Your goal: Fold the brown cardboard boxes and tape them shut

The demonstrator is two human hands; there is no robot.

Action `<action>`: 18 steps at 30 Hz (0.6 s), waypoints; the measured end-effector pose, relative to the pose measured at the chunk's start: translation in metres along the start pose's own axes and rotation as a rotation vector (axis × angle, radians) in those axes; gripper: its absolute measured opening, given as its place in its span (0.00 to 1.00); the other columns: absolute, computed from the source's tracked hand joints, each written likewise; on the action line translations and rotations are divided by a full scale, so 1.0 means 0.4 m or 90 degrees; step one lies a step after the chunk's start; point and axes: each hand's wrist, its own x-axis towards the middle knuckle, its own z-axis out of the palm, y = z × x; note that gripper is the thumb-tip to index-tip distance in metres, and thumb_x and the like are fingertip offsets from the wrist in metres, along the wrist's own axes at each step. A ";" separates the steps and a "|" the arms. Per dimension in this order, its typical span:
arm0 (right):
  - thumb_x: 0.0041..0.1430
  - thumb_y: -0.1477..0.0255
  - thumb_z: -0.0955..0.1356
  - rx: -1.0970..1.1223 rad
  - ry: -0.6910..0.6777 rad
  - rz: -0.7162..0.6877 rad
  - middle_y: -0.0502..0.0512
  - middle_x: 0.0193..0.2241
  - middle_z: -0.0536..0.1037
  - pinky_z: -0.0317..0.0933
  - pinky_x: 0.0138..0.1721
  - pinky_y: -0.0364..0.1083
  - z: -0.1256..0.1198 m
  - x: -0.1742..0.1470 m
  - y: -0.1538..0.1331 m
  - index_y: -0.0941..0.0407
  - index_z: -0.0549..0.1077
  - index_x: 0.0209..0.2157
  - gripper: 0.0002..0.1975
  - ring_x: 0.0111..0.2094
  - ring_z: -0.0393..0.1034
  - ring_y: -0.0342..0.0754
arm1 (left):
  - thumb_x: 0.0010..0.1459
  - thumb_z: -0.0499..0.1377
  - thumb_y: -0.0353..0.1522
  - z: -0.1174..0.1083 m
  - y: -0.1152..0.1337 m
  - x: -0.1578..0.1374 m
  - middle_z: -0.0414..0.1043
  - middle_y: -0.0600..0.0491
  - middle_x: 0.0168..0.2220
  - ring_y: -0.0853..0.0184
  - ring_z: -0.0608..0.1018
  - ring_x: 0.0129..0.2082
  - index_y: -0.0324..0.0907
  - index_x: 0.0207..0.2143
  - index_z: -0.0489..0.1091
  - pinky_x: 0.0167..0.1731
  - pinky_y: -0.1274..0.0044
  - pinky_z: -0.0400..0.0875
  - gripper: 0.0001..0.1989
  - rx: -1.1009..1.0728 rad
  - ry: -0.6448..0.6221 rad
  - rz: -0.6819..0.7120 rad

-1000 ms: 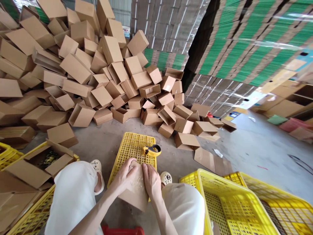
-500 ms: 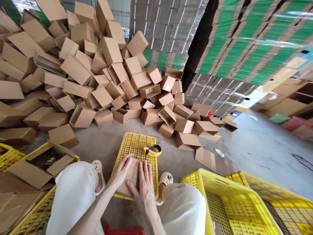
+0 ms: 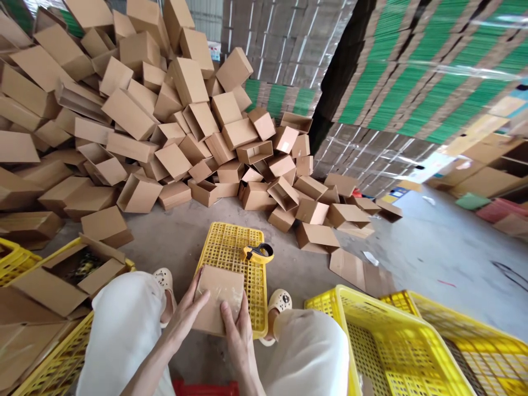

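Observation:
A small closed cardboard box (image 3: 218, 283) with clear tape across its face is held between both hands, above the near end of an upturned yellow crate (image 3: 223, 236). My left hand (image 3: 187, 305) grips its left side, thumb lying on the face. On the opposite side, my right hand (image 3: 238, 324) has its thumb on the face and its fingers along the right edge. A yellow and black tape dispenser (image 3: 258, 253) rests on the crate's far right part, just beyond the box.
Loose cardboard boxes (image 3: 185, 154) are heaped ahead and left. At my left, an open carton (image 3: 53, 289) sits on a yellow crate. Yellow crates (image 3: 388, 341) stand to the right. Behind rise stacks of flat cardboard (image 3: 412, 71). A flattened carton (image 3: 358, 275) lies on the floor.
Both hands have gone from lying flat on the box to gripping its sides. The box has been lifted and tipped so its taped face shows.

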 end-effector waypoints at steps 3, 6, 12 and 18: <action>0.63 0.43 0.67 -0.037 0.024 0.025 0.63 0.69 0.67 0.57 0.71 0.58 -0.005 -0.009 -0.004 0.58 0.57 0.74 0.48 0.72 0.58 0.60 | 0.67 0.57 0.52 0.012 -0.011 -0.004 0.52 0.50 0.76 0.57 0.50 0.77 0.47 0.73 0.58 0.75 0.62 0.43 0.38 -0.015 0.020 -0.034; 0.65 0.43 0.65 -0.067 0.066 -0.003 0.61 0.69 0.67 0.58 0.70 0.58 -0.021 -0.015 -0.012 0.57 0.61 0.73 0.44 0.72 0.58 0.60 | 0.69 0.53 0.52 0.033 -0.037 -0.008 0.52 0.50 0.77 0.58 0.50 0.77 0.48 0.72 0.58 0.75 0.61 0.43 0.36 -0.034 0.036 -0.045; 0.71 0.46 0.60 -0.165 0.154 -0.100 0.62 0.65 0.72 0.63 0.67 0.54 -0.092 0.013 -0.030 0.59 0.67 0.69 0.39 0.68 0.66 0.58 | 0.71 0.48 0.52 0.129 -0.056 0.009 0.53 0.54 0.76 0.60 0.48 0.78 0.48 0.72 0.60 0.76 0.64 0.41 0.33 0.041 0.068 0.020; 0.72 0.53 0.61 -0.237 0.153 -0.182 0.62 0.60 0.78 0.69 0.60 0.48 -0.134 0.032 -0.033 0.59 0.71 0.67 0.32 0.59 0.77 0.56 | 0.72 0.45 0.53 0.165 -0.053 0.026 0.56 0.52 0.75 0.62 0.51 0.77 0.47 0.72 0.59 0.76 0.67 0.42 0.34 0.085 0.094 0.097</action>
